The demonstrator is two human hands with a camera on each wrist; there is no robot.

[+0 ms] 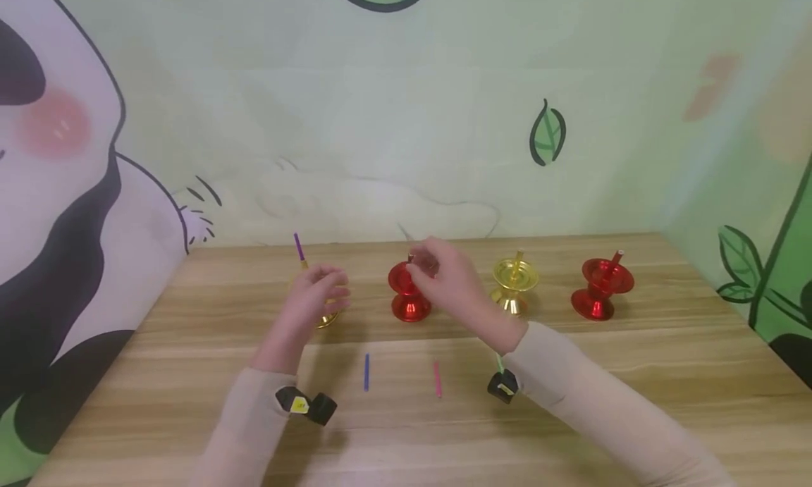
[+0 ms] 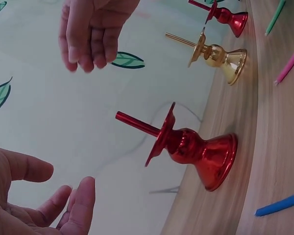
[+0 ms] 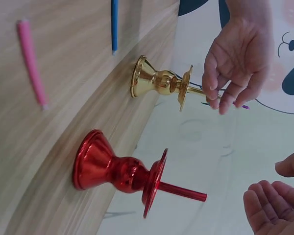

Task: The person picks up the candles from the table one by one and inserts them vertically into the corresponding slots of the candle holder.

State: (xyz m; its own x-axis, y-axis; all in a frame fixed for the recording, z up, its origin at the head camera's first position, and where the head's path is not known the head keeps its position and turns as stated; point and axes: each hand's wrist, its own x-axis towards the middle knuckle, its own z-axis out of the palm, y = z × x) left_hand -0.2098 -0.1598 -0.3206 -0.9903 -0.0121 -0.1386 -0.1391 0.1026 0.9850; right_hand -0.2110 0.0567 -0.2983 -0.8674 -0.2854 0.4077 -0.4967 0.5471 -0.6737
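Holding nothing, the left hand and right hand are relaxed; the purple candle is apparently mounted, three loose candles are left.

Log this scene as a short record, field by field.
Surface: wooden table
Holders, left to right: first gold holder, first red holder, second gold holder, second red holder, all upright
Filled: first gold holder, with a purple stick
No stick showing: the other three
Loose on table: blue stick, pink stick, green stick
Left grip: holding nothing, nearest the first gold holder
Right grip: holding nothing, fingers loosely bent, near the first red holder, not touching it
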